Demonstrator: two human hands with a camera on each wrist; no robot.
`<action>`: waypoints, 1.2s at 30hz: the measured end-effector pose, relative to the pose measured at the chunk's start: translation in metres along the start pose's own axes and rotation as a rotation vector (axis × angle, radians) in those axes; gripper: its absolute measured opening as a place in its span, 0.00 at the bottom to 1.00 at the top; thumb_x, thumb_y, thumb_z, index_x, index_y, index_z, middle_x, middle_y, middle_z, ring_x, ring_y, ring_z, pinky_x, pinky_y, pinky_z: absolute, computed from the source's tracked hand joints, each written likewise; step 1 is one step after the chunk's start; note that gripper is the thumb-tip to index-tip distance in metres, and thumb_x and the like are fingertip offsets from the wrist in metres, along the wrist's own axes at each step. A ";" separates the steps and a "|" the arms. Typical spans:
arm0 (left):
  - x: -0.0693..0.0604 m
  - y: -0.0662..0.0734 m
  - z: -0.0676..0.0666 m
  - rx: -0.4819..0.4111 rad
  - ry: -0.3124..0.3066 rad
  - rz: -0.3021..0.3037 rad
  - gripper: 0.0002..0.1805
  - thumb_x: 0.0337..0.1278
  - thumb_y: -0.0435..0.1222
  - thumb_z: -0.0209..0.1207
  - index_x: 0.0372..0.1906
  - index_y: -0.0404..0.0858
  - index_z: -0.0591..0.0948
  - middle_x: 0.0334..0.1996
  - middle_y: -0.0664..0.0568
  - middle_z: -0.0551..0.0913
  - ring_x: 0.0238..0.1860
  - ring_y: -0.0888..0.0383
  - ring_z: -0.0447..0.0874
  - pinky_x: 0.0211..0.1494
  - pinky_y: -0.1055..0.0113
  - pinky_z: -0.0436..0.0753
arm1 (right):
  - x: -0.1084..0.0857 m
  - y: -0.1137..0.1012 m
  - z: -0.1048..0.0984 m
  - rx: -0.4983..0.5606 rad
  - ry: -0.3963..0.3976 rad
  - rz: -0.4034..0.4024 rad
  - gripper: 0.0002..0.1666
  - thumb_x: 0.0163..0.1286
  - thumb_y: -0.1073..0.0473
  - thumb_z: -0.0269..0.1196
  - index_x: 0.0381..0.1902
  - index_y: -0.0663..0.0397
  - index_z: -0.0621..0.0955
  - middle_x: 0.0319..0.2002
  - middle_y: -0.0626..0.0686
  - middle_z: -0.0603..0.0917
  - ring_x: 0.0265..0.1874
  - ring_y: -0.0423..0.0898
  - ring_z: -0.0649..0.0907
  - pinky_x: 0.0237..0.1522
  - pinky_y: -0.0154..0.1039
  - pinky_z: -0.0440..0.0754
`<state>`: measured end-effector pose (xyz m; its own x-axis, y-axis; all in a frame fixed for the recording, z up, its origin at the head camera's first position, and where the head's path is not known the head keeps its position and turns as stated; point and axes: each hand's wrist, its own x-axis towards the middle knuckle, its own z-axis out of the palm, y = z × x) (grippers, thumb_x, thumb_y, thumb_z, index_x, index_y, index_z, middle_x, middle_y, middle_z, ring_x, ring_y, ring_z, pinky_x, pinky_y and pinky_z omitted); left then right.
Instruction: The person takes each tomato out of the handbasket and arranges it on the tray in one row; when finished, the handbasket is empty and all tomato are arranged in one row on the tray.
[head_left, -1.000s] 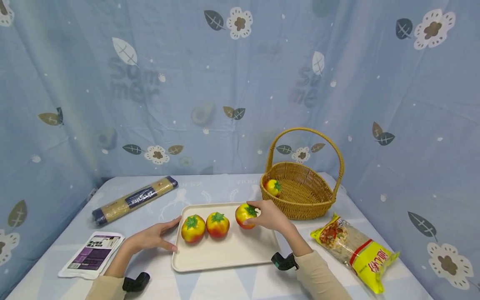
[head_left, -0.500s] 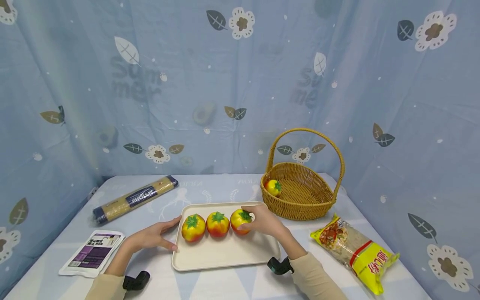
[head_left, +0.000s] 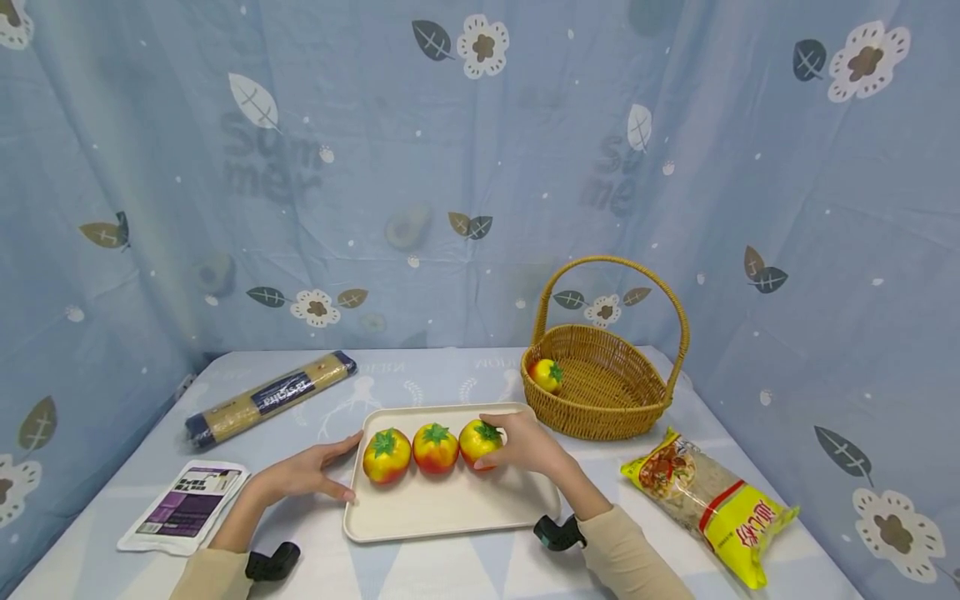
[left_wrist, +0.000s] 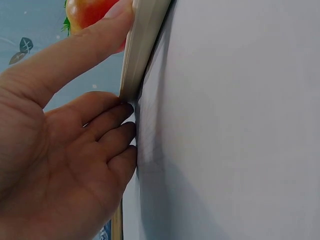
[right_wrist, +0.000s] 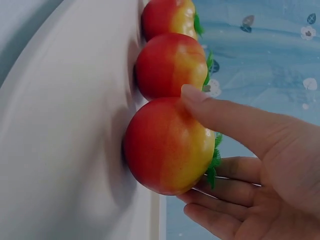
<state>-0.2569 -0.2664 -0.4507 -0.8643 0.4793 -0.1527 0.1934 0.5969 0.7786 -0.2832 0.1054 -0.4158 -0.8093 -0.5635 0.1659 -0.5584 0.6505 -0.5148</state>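
Note:
On a cream tray (head_left: 450, 510) three yellow-and-red toy tomatoes with green leafy tops stand in a row. My right hand (head_left: 530, 445) holds the right tomato (head_left: 472, 445), thumb on the near side and fingers on the far side. In the right wrist view this tomato (right_wrist: 167, 150) appears to touch the middle tomato (right_wrist: 167, 67). The left tomato (head_left: 387, 457) stands close by the middle one. At the tray's left edge, my left hand (head_left: 300, 473) is spread, its thumb touching the rim; in the left wrist view its fingers (left_wrist: 117, 142) reach down to the tabletop.
A wicker basket (head_left: 600, 421) with a tall handle stands at back right, holding another toy tomato (head_left: 546, 375). A yellow food bag (head_left: 708, 504) lies at right. At left are a long pasta pack (head_left: 272, 398) and a flat white-and-purple packet (head_left: 183, 508).
My right hand has moved the right tomato leftward and slightly nearer, up beside the middle one. In the last half second it shifted only slightly. The left hand has stayed at the tray's edge.

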 end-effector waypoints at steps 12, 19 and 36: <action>0.000 0.002 -0.004 -0.005 0.005 0.021 0.57 0.44 0.41 0.73 0.74 0.28 0.51 0.72 0.28 0.50 0.70 0.29 0.46 0.69 0.36 0.51 | 0.003 0.002 -0.001 -0.019 -0.006 -0.014 0.43 0.51 0.49 0.76 0.61 0.66 0.76 0.56 0.61 0.80 0.58 0.52 0.78 0.60 0.46 0.75; -0.001 0.000 -0.001 -0.013 -0.004 0.018 0.57 0.45 0.41 0.73 0.74 0.28 0.51 0.72 0.28 0.49 0.70 0.29 0.45 0.69 0.36 0.51 | 0.000 0.003 -0.002 0.012 -0.015 -0.007 0.44 0.50 0.49 0.76 0.61 0.67 0.76 0.57 0.62 0.80 0.59 0.54 0.77 0.61 0.48 0.74; 0.000 -0.001 -0.001 -0.014 -0.005 0.031 0.57 0.44 0.40 0.73 0.74 0.28 0.51 0.71 0.28 0.49 0.70 0.28 0.45 0.69 0.35 0.51 | -0.002 0.014 -0.022 0.091 0.000 -0.004 0.43 0.54 0.45 0.74 0.61 0.65 0.76 0.56 0.61 0.80 0.54 0.57 0.80 0.55 0.51 0.79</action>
<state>-0.2575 -0.2681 -0.4508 -0.8557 0.5005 -0.1311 0.2138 0.5727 0.7914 -0.2933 0.1269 -0.4051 -0.8069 -0.5662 0.1682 -0.5429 0.5989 -0.5887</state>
